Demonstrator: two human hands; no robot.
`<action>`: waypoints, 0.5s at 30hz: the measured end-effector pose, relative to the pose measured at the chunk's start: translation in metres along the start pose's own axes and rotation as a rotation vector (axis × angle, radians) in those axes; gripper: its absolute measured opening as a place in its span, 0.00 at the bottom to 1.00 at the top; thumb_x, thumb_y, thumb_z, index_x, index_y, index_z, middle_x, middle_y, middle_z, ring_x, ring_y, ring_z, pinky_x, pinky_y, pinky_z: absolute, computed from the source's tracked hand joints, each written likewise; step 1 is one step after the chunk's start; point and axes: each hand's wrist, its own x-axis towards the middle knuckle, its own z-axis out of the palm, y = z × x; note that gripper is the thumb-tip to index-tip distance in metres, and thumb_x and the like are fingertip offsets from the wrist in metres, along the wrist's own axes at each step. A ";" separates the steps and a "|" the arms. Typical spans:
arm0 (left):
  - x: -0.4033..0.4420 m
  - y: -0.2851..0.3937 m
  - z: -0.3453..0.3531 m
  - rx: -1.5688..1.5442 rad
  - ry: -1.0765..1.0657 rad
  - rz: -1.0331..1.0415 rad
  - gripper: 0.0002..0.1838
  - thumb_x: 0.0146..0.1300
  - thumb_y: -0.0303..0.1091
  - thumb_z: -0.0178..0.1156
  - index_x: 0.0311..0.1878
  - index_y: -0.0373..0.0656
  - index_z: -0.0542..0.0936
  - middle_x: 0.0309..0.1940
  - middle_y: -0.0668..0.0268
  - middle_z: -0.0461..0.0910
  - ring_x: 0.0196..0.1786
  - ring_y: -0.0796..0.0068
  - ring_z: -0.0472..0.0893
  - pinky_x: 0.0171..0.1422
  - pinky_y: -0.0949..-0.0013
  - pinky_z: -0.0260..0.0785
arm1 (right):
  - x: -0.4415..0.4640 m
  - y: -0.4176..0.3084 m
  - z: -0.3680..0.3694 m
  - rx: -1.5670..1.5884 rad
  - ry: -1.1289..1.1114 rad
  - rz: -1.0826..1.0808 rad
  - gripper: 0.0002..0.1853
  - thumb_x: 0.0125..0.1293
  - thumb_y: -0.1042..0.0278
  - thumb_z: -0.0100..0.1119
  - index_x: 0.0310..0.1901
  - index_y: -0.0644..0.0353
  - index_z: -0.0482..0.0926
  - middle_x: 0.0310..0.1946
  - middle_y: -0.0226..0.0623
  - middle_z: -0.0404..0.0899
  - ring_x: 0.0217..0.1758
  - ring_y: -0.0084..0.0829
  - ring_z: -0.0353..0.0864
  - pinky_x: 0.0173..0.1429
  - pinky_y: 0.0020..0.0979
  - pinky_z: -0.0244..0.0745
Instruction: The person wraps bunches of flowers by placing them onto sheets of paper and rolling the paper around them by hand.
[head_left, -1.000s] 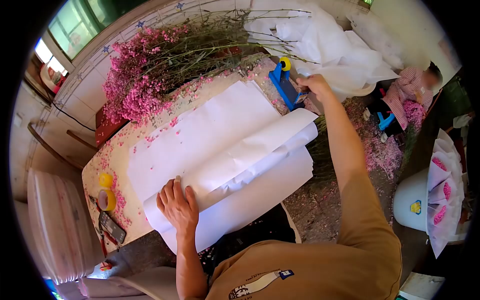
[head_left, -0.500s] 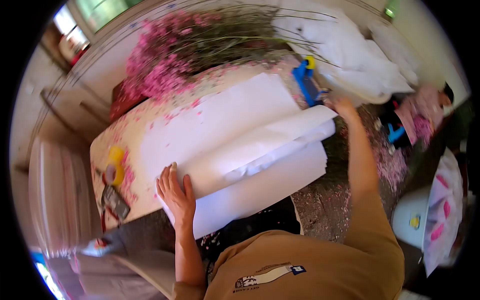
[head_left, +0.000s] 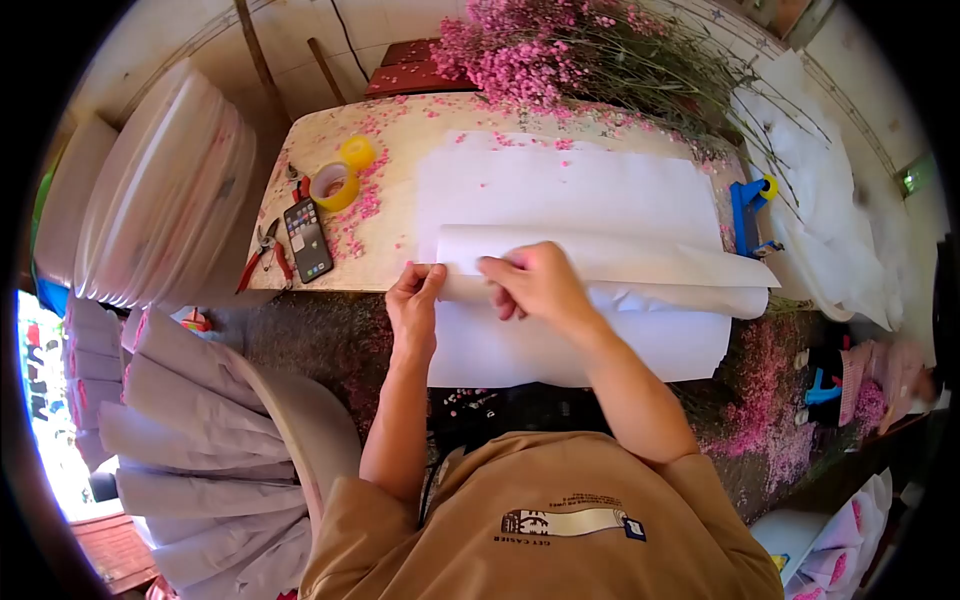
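White paper sheets (head_left: 570, 185) lie on the wooden table, with one sheet curled over into a loose roll (head_left: 640, 262) along the near side. My left hand (head_left: 415, 290) pinches the left edge of the rolled paper between thumb and fingers. Just right of it, over the roll, my right hand (head_left: 530, 285) is closed with the fingers bent; whether a piece of tape is between them is too small to tell. The blue tape dispenser (head_left: 747, 218) with a yellow roll stands at the table's right end.
Pink flowers (head_left: 520, 55) with long stems lie along the back. A phone (head_left: 307, 240), tape rolls (head_left: 334, 186) and red-handled pliers (head_left: 268, 255) are at the left. Wrapped bundles (head_left: 200, 430) stand lower left. A seated person (head_left: 870, 385) is at the right.
My right hand has come from the tape dispenser to the left end of the roll, beside my left hand. My left hand went from lying flat to pinching the paper edge. The view has turned left.
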 end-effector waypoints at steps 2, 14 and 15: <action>-0.001 0.001 -0.001 0.001 -0.024 -0.004 0.08 0.69 0.29 0.68 0.33 0.42 0.83 0.28 0.79 0.74 0.34 0.87 0.68 0.41 0.77 0.58 | 0.033 0.008 0.018 -0.259 0.031 0.070 0.20 0.69 0.53 0.68 0.32 0.65 0.86 0.26 0.40 0.85 0.23 0.30 0.85 0.27 0.32 0.78; -0.003 0.005 -0.002 0.493 0.085 0.273 0.10 0.67 0.33 0.69 0.45 0.38 0.83 0.37 0.63 0.82 0.40 0.70 0.77 0.47 0.66 0.69 | 0.011 -0.022 -0.071 -1.108 0.055 -0.111 0.30 0.51 0.43 0.79 0.44 0.64 0.86 0.37 0.47 0.87 0.46 0.47 0.88 0.50 0.45 0.80; -0.001 0.005 -0.006 0.773 0.089 0.484 0.19 0.64 0.34 0.70 0.55 0.39 0.79 0.50 0.54 0.81 0.54 0.56 0.78 0.62 0.54 0.67 | 0.011 -0.027 -0.099 -0.963 0.139 -0.107 0.36 0.47 0.44 0.81 0.52 0.63 0.84 0.43 0.48 0.87 0.51 0.47 0.87 0.53 0.45 0.80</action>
